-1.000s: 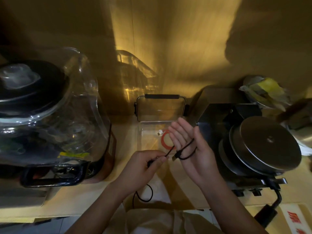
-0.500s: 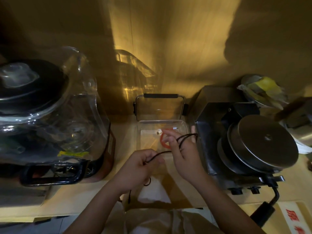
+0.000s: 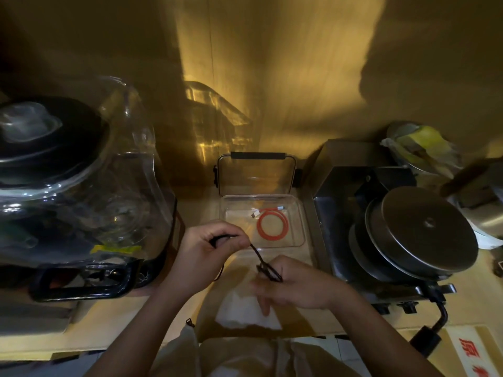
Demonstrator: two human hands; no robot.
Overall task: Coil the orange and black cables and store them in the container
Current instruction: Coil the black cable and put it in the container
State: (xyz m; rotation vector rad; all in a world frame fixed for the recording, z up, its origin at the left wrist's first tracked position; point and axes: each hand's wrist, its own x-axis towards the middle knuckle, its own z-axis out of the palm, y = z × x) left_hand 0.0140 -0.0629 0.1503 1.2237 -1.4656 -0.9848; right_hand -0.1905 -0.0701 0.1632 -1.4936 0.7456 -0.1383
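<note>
Only readable text: red Chinese characters on a white sign point(image 3: 475, 355), low and well right of the right hand point(image 3: 296, 284). Top character read "原"; the one below was cut off by the frame edge. Nothing else was legible.

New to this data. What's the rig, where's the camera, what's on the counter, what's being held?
There is no robot here: a person works with bare hands. The single picture comes from a wide-angle camera on the person's head, looking forward and down, so the edges bend.

The left hand and the right hand both hold the black cable; it runs between them, with loops at the right hand's fingers.

Behind the hands a clear container stands open, its lid propped up at the back. The orange cable lies coiled inside.

On the left of the counter is a large clear jug with a black lid. On the right is a metal appliance with a round disc on top.
</note>
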